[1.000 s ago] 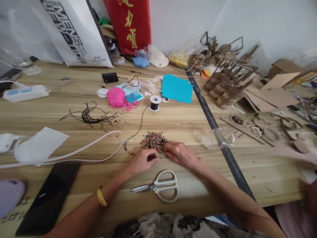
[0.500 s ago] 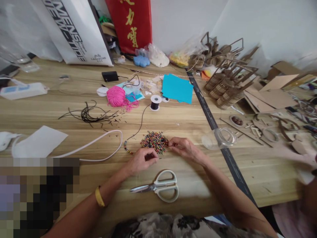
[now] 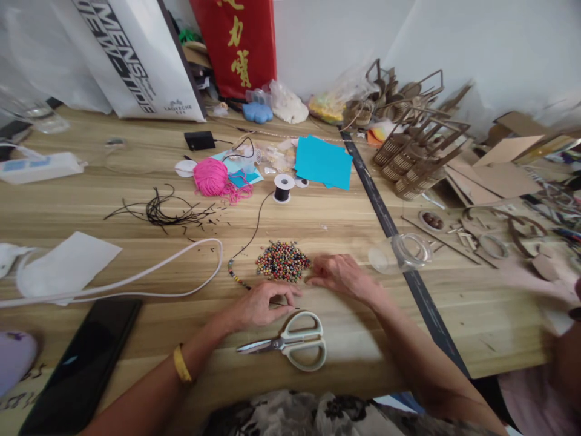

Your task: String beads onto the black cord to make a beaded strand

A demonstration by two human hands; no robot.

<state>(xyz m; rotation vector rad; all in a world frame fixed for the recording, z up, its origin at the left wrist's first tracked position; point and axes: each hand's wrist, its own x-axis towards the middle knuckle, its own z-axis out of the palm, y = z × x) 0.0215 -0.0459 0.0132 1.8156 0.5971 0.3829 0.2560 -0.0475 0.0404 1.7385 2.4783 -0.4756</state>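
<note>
My left hand (image 3: 265, 302) is closed in a pinch on a thin black cord (image 3: 256, 221), just in front of the bead pile. The cord's short end pokes out past the fingertips. A strung row of coloured beads (image 3: 236, 277) curves from that hand up to the bare cord, which runs back to a white spool (image 3: 284, 189) wound with black. Small multicoloured beads (image 3: 282, 260) lie heaped ahead of both hands. At the heap's right edge rests my right hand (image 3: 342, 276), its fingers bent together; anything between them is hidden. Scissors (image 3: 290, 344) with cream handles lie below my left hand.
Black cord pieces (image 3: 166, 209) and a pink yarn ball (image 3: 211, 177) are at back left. A white cable (image 3: 181, 289) loops left of the beads, near a dark phone (image 3: 82, 366). Clear jar (image 3: 413, 251) stands right, by small wooden baskets (image 3: 411, 163). A person sits far right.
My left hand has come slightly nearer the scissors, showing more of the cord end. My right hand has drawn back from the beads to the right, its fingers now lower on the table.
</note>
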